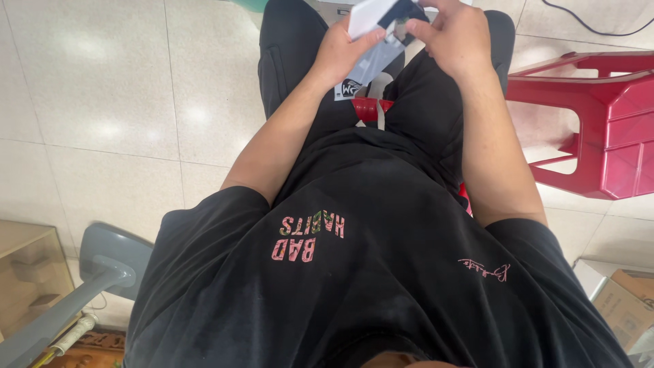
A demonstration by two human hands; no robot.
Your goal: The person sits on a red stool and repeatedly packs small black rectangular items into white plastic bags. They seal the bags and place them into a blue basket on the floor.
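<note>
**White box held over the lap in both hands**

White box (371,15), small and flat, sits up at the top of the view, partly cut off by the edge, held above the knees of a seated person in black clothes. The left hand (340,48) grips it from the side and beneath, thumb stretched along the near white face and the remaining fingers curled out of sight behind it. The right hand (455,34) closes on the box's far end, its thumb tip pressing toward the dark patch there, the fingers (436,8) bent over the top. So the box lies between the two hands, clamped by both, tilted with its left end lower. A pale grey-blue panel or sleeve (371,61) hangs down from it just under the left thumb; whether it is part of the box or a separate piece I cannot tell.

Under the person shows a red stool (371,108), and a second red plastic stool (599,116) stands just beside the right forearm. A grey fan base (112,255) rests on the tiled floor (116,88) to the left, and a cardboard box (630,303) sits at the lower right.
</note>
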